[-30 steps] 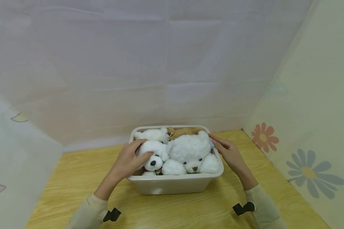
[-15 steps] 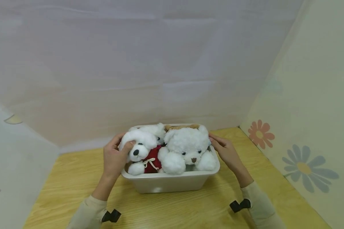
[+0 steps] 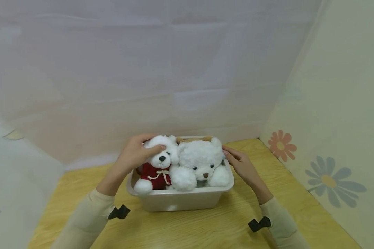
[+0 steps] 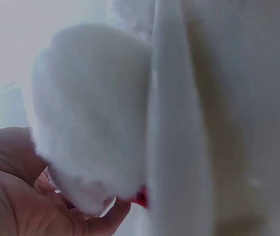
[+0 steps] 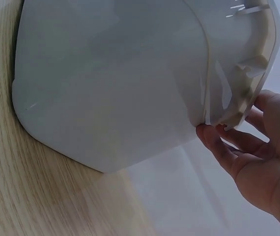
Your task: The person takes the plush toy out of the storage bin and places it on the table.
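In the head view my left hand (image 3: 134, 154) grips the head of a white plush dog (image 3: 157, 178) in a red top with a cream bow. The dog sits upright at the left end of a pale plastic bin (image 3: 180, 201). Its white fur (image 4: 91, 113) fills the left wrist view beside the bin wall, with my thumb and fingers around it. At the bin's right end, my right hand (image 3: 244, 168) holds the rim; the right wrist view shows fingers curled under and over the rim (image 5: 265, 73). A larger white teddy bear (image 3: 201, 154) sits right of the dog.
Behind the front toys, a brown plush (image 3: 193, 139) shows only its top, and another white plush is mostly hidden. The bin stands on a wood-grain table (image 3: 187, 228). A pale backdrop (image 3: 174, 69) rises behind, and a flower-printed panel (image 3: 336, 121) stands on the right.
The plush dog, first low in the bin with only its head showing, came up and leaned left, then straightened. My left hand went with its head. My right hand stayed at the rim.
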Demonstrator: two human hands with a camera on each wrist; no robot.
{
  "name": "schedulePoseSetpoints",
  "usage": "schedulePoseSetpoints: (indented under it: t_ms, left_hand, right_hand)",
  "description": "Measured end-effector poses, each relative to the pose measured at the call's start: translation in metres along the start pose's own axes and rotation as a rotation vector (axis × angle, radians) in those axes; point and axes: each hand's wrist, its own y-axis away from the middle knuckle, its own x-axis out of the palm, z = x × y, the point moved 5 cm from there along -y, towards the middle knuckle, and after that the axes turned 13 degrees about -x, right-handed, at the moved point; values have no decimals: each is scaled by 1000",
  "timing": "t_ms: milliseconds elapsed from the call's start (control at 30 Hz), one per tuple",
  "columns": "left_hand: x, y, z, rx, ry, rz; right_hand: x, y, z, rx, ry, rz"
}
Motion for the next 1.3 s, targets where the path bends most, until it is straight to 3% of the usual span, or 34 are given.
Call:
schedulePoseSetpoints:
  t_ms: [133,233,500,633,767,967,1300]
  left_hand:
    - [4,-10,-17,29,-20,61]
    - [0,-15,-18,7,64,76]
    - [-7,-24,16,-119,373,130]
    - [-18,-25,24,-136,440,110]
    - [-34,-18,13,-107,423,65]
    - [-70,1,-10,-50,419,-35]
    - [-93,23,-16,-33,483,-105]
  right_hand:
    - [-5,-2,-2,12,26,-8]
    - [-9,-4,-4,5,23,-16]
    - [-21,-1,-7,20,-27,-53]
    - [-23,1,-6,24,-34,-56]
    - [-22,1,-4,16,-28,-65]
    - [-11,-5,-4,-2,-13,-67]
    - [-7,-12,-3,-19,-5,-34]
